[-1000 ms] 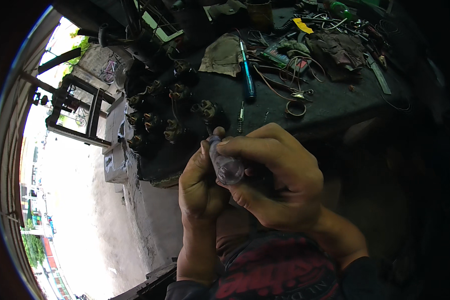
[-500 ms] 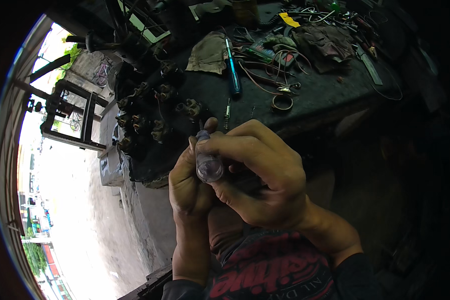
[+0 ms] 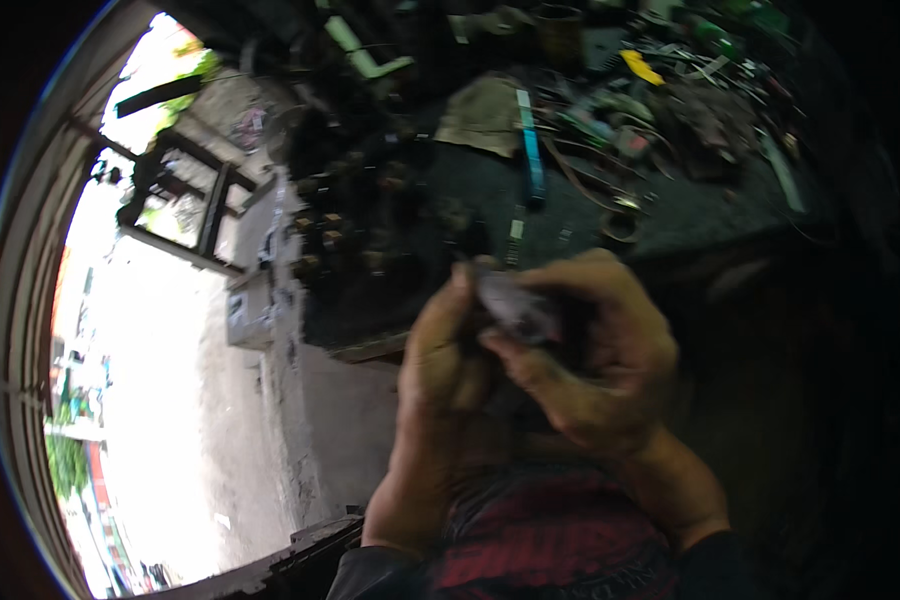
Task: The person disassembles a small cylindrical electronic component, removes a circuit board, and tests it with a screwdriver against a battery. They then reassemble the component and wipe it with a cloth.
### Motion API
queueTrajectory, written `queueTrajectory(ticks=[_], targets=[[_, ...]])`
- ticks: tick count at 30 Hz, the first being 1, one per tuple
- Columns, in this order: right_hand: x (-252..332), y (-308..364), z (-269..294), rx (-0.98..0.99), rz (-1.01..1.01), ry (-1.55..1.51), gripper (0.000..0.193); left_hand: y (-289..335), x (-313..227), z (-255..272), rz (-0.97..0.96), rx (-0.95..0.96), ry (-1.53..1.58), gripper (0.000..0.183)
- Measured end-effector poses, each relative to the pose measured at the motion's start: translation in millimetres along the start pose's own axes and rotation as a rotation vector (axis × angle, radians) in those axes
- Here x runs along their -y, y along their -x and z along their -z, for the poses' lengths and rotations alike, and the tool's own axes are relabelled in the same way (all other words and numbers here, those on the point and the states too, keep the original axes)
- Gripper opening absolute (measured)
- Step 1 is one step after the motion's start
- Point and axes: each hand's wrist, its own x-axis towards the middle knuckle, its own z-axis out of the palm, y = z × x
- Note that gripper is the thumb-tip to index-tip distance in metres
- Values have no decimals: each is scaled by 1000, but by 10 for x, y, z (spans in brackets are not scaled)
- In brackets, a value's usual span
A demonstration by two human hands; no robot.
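Both hands are raised together in front of the bench's near edge, blurred by motion. My right hand (image 3: 620, 360) is closed around the translucent greyish handle of what looks like a screwdriver (image 3: 518, 308), its butt end toward me. Close on its left, my left hand (image 3: 438, 350) is closed with thumb and fingers at the tool's far end; what they pinch there is too small and smeared to make out. Beyond the hands, a thin piece with a coiled spring (image 3: 514, 238) lies on the bench, and a blue-handled screwdriver (image 3: 531, 150) lies past it.
On the dark workbench (image 3: 582, 238), several small metal parts (image 3: 335, 228) stand at the left. A brown cloth (image 3: 480, 115), a metal ring (image 3: 620, 226), wires, a dark rag (image 3: 712, 122) and a yellow scrap (image 3: 641, 67) lie farther back. A metal frame (image 3: 213, 215) stands left.
The view has swung, so bench and hands sit farther right in it. The handle in my right hand is tilted more sideways, and the hands have blurred.
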Motion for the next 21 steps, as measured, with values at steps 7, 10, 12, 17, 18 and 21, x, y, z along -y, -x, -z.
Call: queueTrajectory(ticks=[7, 10, 12, 17, 18, 21], targets=[[81, -2, -105, -26, -137, -6, 35, -130, -42, -55, -79, -82, -258, 37], [11, -5, -107, -37, -124, 53, 32, -155, -40, -39, -63, -126, -296, 43], [-27, 34, -109, -26, -170, 41, 32, -163, -37, -20, -62, -127, -282, 45], [-70, 79, -170, -69, -111, 101, 28, -148, -48, 17, -101, -96, -288, 48], [-65, 71, -182, -86, -78, 120, 28, -141, -54, 14, -114, -80, -293, 49], [-35, 53, -215, -85, -63, 130, 27, -107, -77, 0, -104, -37, -234, 50]])
